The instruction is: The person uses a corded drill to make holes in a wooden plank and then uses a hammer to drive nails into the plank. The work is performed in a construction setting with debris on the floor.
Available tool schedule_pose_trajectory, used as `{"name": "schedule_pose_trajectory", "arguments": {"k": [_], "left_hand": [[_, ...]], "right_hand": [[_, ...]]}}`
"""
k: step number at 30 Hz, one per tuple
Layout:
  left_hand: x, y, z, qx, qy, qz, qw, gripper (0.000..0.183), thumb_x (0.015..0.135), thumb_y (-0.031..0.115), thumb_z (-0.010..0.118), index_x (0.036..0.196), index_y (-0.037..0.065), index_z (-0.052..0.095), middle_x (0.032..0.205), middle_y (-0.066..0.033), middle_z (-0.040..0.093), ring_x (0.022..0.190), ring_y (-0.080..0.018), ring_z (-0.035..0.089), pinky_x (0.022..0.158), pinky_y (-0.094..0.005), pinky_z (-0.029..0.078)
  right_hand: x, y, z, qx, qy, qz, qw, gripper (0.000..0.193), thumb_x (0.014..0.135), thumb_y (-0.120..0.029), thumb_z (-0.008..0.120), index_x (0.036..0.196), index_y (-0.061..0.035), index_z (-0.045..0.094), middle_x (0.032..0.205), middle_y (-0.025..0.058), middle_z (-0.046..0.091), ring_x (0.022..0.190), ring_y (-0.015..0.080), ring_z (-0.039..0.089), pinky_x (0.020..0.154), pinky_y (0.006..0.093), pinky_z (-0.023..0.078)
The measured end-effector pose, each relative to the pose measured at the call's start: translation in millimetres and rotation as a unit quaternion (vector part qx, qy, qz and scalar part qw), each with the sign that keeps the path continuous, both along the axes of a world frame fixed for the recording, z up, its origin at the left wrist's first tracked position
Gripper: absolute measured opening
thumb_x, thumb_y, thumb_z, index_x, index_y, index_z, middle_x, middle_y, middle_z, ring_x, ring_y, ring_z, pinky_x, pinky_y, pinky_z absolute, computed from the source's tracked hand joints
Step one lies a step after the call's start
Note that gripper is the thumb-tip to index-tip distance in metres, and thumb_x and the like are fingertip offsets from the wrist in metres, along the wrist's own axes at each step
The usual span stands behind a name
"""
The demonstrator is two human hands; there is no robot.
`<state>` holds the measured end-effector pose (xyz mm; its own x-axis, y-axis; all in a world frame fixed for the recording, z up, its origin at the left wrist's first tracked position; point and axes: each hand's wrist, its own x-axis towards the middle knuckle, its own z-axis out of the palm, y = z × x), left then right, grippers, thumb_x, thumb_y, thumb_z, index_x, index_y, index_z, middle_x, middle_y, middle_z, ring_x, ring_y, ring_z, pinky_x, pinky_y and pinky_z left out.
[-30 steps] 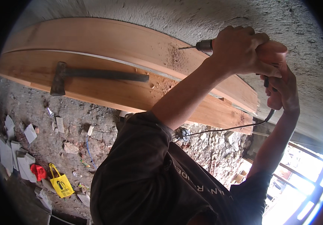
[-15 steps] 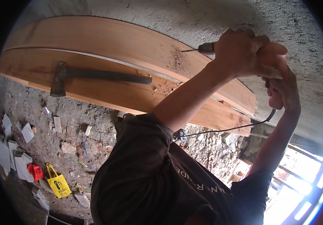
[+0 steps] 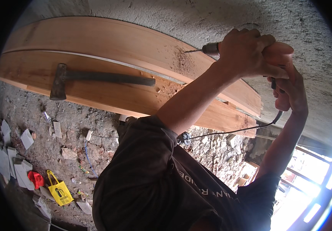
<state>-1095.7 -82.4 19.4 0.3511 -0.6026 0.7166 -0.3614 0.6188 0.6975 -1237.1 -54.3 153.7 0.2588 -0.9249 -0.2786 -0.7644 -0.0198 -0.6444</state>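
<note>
An orange corded power drill (image 3: 279,53) is gripped in both my hands. My left hand (image 3: 245,52) wraps round the front of its body, just behind the dark chuck (image 3: 211,49). Closed on the rear handle is my right hand (image 3: 294,91), with the black cord (image 3: 227,133) leading out below it. The thin bit (image 3: 193,51) meets the upper wooden plank (image 3: 135,40) beside a patch of wood dust; whether its tip is sunk in cannot be made out. On the lower plank (image 3: 108,94) lies an axe (image 3: 108,77) with a dark handle.
Behind the planks rises a rough cement wall (image 3: 308,42). Rubble covers the ground, with white tile pieces (image 3: 21,173), a red item (image 3: 36,179) and a yellow bag (image 3: 60,193) at the lower left. Bright light enters through an opening (image 3: 308,184) at the lower right.
The whole view has shifted slightly. Both hands keep the same grip on the drill, and the bit stays at the same dusty patch of the upper plank.
</note>
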Motion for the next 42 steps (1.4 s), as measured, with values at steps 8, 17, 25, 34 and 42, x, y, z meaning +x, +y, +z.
{"name": "schedule_pose_trajectory", "arguments": {"k": [8,17,25,34,42], "left_hand": [[0.0,1.6,5.4,0.049,0.022,-0.032,0.998,0.068,0.049,0.066,0.078,0.092,0.014,0.07,0.076,-0.009,0.065,0.069,-0.0251,0.067,0.062,-0.0384,0.054],[2.4,4.5,2.5,0.045,0.012,-0.028,0.999,0.068,0.051,0.062,0.079,0.098,0.015,0.07,0.077,-0.0064,0.066,0.074,-0.0232,0.067,0.066,-0.0366,0.055],[-6.6,11.1,2.1,0.191,-0.142,-0.197,0.951,0.072,0.053,0.073,0.072,0.103,0.021,0.07,0.082,-0.005,0.066,0.075,-0.0225,0.067,0.07,-0.0355,0.054],[-19.9,10.4,-7.2,0.224,-0.214,-0.206,0.928,0.073,0.054,0.074,0.068,0.104,0.021,0.07,0.082,-0.0062,0.068,0.075,-0.0242,0.068,0.069,-0.0375,0.056],[-20.1,9.9,-14.4,0.211,-0.209,-0.198,0.934,0.075,0.055,0.075,0.067,0.107,0.022,0.069,0.081,-0.0065,0.068,0.075,-0.0235,0.069,0.071,-0.0383,0.055]], "right_hand": [[5.3,-4.9,7.4,0.032,0.03,-0.023,0.999,0.036,0.073,-0.016,0.064,0.105,0.0008,0.057,0.076,0.0073,0.06,0.054,0.0091,0.052,0.049,0.026,0.046],[-3.3,-12.4,0.1,0.049,0.005,-0.013,0.999,0.033,0.073,-0.009,0.064,0.104,0.0005,0.057,0.074,0.0058,0.06,0.054,0.0095,0.053,0.049,0.0263,0.045],[-46.4,12.7,-43.8,0.058,-0.052,-0.087,0.993,0.034,0.076,-0.012,0.062,0.105,0.0038,0.058,0.085,0.0124,0.066,0.054,0.0114,0.056,0.048,0.0242,0.049],[-62.5,26.2,-70.4,0.07,-0.161,-0.097,0.98,0.024,0.077,-0.011,0.06,0.095,0.0041,0.059,0.075,0.0093,0.061,0.055,0.0142,0.056,0.048,0.0285,0.047],[-61.0,27.8,-75.3,0.064,-0.155,-0.099,0.981,0.02,0.075,-0.01,0.058,0.09,0.0033,0.059,0.071,0.0087,0.06,0.054,0.0142,0.055,0.048,0.0292,0.046]]}}
